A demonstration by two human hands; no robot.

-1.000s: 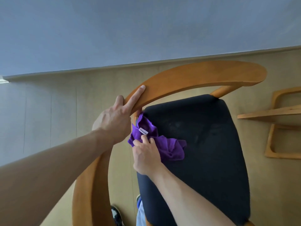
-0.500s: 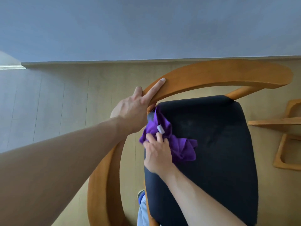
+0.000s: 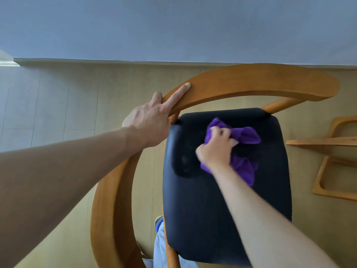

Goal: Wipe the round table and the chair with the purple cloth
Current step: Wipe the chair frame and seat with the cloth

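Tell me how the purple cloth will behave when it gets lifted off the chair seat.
The purple cloth is probably floppy: it bunches in folds around the right hand. It likely weighs little, since one hand's grip gathers it all. It should drape and trail, as loose ends already spill over the black seat.

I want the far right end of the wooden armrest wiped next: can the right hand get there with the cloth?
Probably yes: the right hand grips the purple cloth on the seat, and nothing lies between it and the armrest.
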